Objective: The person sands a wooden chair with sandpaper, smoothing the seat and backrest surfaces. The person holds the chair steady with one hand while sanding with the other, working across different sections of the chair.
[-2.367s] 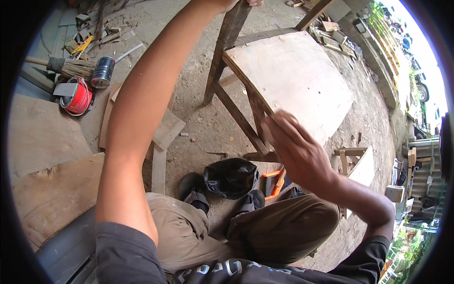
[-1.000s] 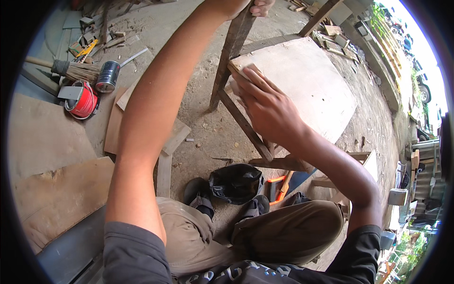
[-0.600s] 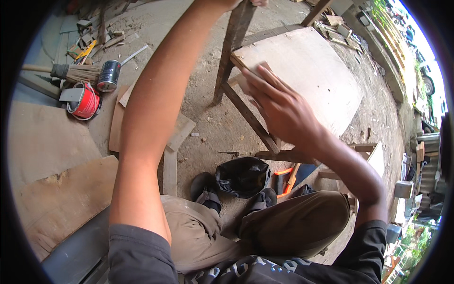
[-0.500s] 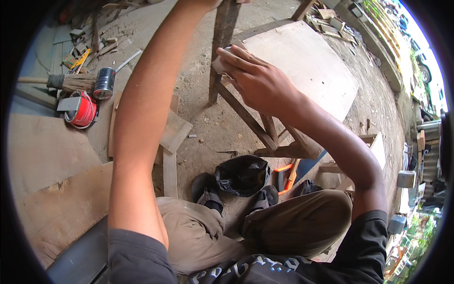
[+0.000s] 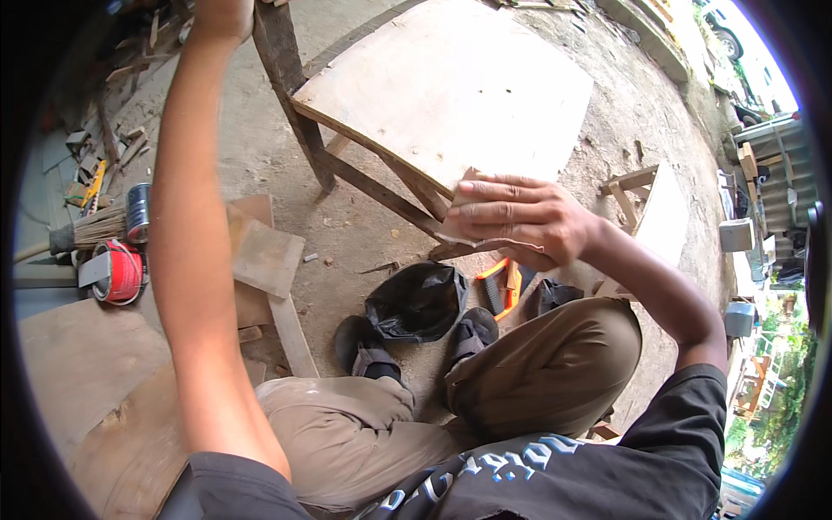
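Note:
A wooden chair (image 5: 433, 82) with a pale plywood seat and dark, rough legs stands in front of me. At the upper edge of the picture, my left hand (image 5: 224, 16) is closed around the chair's upright post (image 5: 282, 61); most of its fingers are cut off by the frame. My right hand (image 5: 529, 217) lies over the seat's near corner, fingers together and pressing a folded sheet of sandpaper (image 5: 459, 227) against the wood. The hand hides the corner itself.
Between my sandalled feet sits an open black bag (image 5: 418, 303), with an orange-framed hacksaw (image 5: 501, 289) beside it. To the left are a red can (image 5: 119, 273), a dark can (image 5: 139, 212), a brush (image 5: 82, 232) and wood offcuts (image 5: 267, 258). Another wooden piece (image 5: 663, 217) stands right.
My right hand and the sandpaper have gone from the upright post to the seat's near corner. The chair sits further left and lower in view, and my left hand has shifted left with its post.

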Demonstrator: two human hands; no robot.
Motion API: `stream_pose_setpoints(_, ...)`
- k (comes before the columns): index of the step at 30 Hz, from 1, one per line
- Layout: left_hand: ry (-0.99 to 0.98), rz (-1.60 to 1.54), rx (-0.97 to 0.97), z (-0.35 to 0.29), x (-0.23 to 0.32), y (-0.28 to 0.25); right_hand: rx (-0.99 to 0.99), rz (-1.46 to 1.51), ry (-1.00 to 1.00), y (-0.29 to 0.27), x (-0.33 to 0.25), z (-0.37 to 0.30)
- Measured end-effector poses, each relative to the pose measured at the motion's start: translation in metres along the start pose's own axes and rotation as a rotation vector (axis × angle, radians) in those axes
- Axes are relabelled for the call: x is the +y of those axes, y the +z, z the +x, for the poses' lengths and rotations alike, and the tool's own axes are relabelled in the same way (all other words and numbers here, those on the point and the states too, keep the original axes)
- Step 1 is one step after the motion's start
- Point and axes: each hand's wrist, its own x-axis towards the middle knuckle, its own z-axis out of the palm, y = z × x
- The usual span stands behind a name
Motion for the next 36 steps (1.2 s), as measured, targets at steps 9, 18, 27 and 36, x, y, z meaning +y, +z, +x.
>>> stream_pose_setpoints(9, 0.167, 0.325, 0.321, -0.003, 0.008, 0.002, -0.026, -0.555, -0.067, -0.026, 0.102, -0.019)
stream_pose_setpoints(18, 0.224, 0.205, 0.493, -0.019, -0.010, 0.055, 0.924, -0.558, 0.568, 0.012, 0.112, -0.021)
stream_pose_setpoints(27, 0.126, 0.183, 0.466, -0.026, -0.001, 0.096, 1.249, -0.233, 0.755, 0.059, 0.144, -0.012)
stream_pose_setpoints(36, -0.033, 0.280, 0.216, -0.045, 0.028, 0.147, 1.290, 0.031, 0.791, 0.058, 0.144, -0.014)
